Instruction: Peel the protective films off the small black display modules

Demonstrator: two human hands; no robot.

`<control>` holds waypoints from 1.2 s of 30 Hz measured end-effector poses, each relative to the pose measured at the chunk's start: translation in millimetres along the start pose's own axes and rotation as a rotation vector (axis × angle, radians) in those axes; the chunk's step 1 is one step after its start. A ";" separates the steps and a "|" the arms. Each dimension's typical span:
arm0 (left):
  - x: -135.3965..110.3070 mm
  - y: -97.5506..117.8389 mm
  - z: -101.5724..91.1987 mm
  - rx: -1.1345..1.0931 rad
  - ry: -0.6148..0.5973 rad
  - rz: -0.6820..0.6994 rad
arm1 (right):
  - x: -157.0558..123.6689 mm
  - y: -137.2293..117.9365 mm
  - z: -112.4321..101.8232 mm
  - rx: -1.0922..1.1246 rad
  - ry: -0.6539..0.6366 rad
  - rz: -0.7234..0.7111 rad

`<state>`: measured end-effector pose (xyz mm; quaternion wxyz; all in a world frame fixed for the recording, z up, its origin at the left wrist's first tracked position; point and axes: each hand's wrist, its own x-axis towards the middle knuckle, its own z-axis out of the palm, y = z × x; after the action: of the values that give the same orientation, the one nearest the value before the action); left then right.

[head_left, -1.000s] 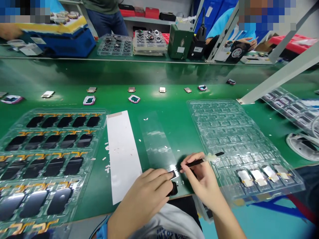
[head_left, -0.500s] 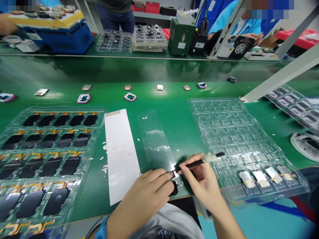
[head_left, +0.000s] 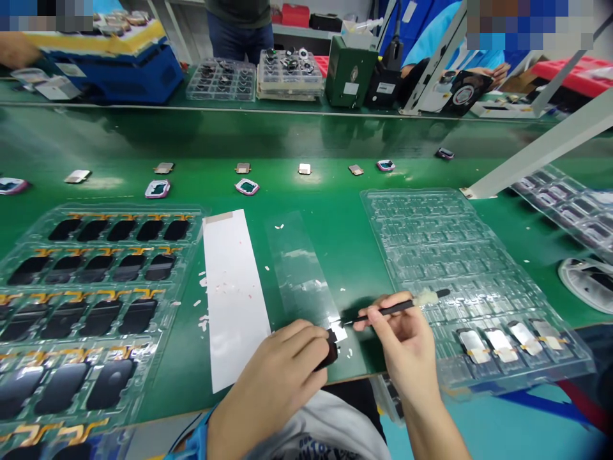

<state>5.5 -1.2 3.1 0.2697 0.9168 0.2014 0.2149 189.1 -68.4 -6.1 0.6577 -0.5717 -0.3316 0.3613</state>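
My left hand (head_left: 287,361) is closed on a small black display screen (head_left: 328,356) at the front edge of the bench, its fingers covering much of it. Beside the screen's upper edge lies a small white piece (head_left: 340,331). My right hand (head_left: 407,342) grips slim black tweezers (head_left: 396,308), wrapped in yellowish tape near the rear end. Their tip points left, close to the white piece; whether they touch cannot be made out. Just beyond my hands lies a clear film strip (head_left: 301,268). To its left is a long white sheet (head_left: 234,306) with tiny scraps on it.
At left, a clear tray (head_left: 189,281) holds rows of black screens. A second clear tray (head_left: 421,236) on the right has several silver-backed pieces (head_left: 502,345) in its front row. Small modules (head_left: 248,186) line the bench's far side. A white post (head_left: 531,147) slants down at right.
My right hand and the tweezers have shifted right, drawing away from my left hand. The screen has tilted in my left hand, and the white piece beside it shows more fully.
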 end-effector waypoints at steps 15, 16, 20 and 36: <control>11.9 3.0 -5.3 -0.338 0.215 -0.369 | -8.6 -22.7 61.1 0.094 0.001 -0.386; 11.4 2.1 -3.9 -0.335 0.225 -0.376 | -9.5 -21.8 63.1 0.095 0.010 -0.410; 9.1 0.7 0.7 -0.316 0.219 -0.394 | -13.5 -16.5 70.2 0.081 0.044 -0.469; 6.4 1.4 -2.1 -0.397 0.187 -0.394 | -7.8 -4.8 72.5 0.077 0.041 -0.508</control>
<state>10.1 1.6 7.4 0.4605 0.7656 0.3534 0.2774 123.9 -38.4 7.7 0.7553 -0.4517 -0.4372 0.1852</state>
